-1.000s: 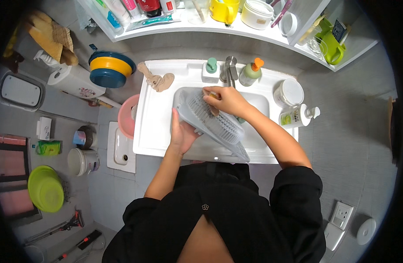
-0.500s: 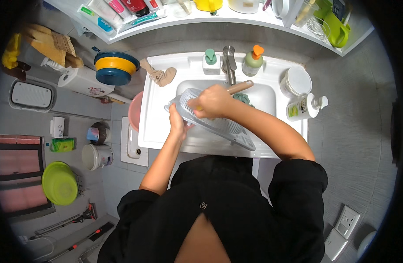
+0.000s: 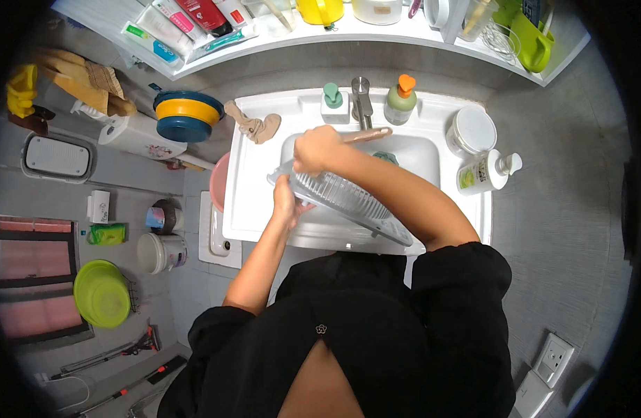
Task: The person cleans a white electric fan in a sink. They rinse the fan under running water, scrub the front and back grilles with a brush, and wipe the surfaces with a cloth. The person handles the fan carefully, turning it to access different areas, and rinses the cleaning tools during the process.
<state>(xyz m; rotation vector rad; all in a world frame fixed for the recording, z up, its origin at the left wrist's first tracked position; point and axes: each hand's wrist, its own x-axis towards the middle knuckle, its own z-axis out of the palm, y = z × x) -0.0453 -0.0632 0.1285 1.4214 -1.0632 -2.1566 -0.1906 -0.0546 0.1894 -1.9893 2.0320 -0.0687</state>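
Observation:
A grey ridged washboard (image 3: 352, 200) slants over the white sink (image 3: 426, 166), its lower right end by the front rim. My left hand (image 3: 285, 203) grips the board's left edge, thumb on top and fingers underneath. My right hand (image 3: 316, 149) is closed around a scrubbing brush at the board's upper left; its brown handle (image 3: 369, 135) sticks out to the right toward the faucet. The brush's head is hidden behind my hand. A bit of green cloth (image 3: 385, 157) shows in the basin behind my right forearm.
The faucet (image 3: 361, 101) rises behind the basin between a white dispenser (image 3: 335, 104) and a green pump bottle (image 3: 401, 102). At right stand a white tub (image 3: 471, 131) and a pump bottle (image 3: 482, 173). A beige sock (image 3: 254, 127) lies at the left rim. A loaded shelf (image 3: 285, 50) hangs above.
My right hand has moved with the brush up and left along the washboard, baring more ridges. My left hand keeps its grip; the whole view has shifted slightly.

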